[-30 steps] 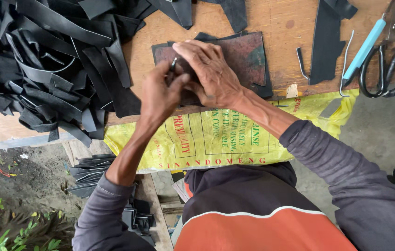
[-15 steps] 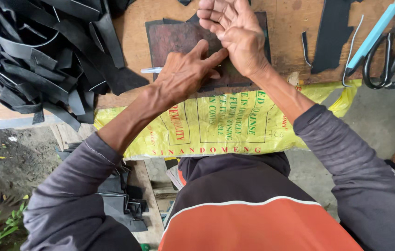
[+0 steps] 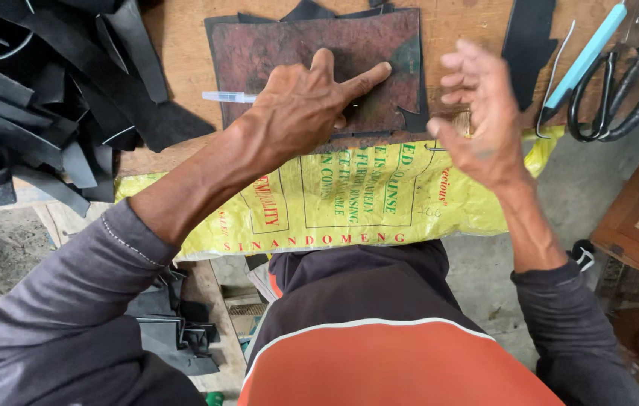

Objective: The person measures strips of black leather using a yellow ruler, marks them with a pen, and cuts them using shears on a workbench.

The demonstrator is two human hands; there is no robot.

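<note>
- One flat reddish-brown sheet (image 3: pixel 289 60), worn and mottled like old leather or rubber, lies on the wooden surface (image 3: pixel 184 154). It is roughly rectangular, its long axis running left to right across the view, its near edge close to the surface's front edge.
- A black piece (image 3: pixel 409 71) lies on the sheet's right end, with jagged black edges showing past the sheet's far and right sides.
- The left hand (image 3: pixel 300 109) presses flat on the sheet, fingers spread wide and pointing toward the right and away from the person; it grips nothing.
- One thin white pen-like stick (image 3: pixel 227 97) lies on the sheet's left edge, pointing left to right, its right end hidden under the left hand.
- The right hand (image 3: pixel 477 120) hangs in the air just off the sheet's right edge, slightly blurred, fingers loosely curled and apart, holding nothing.
- A yellow woven plastic sack (image 3: pixel 349 203) with red and green print hangs over the surface's front edge, smooth and a little creased.
- A heap of black rubber strips (image 3: pixel 41 105), long, flat and curling, fills the left side; too tangled to count.
- One dark strip (image 3: pixel 528 37) lies alone right of the sheet, its long axis running away from the person.
- One pair of black-handled scissors (image 3: pixel 613 94) and one light blue-handled tool (image 3: pixel 582 56) lie side by side at the far right, both angled up to the right.
</note>
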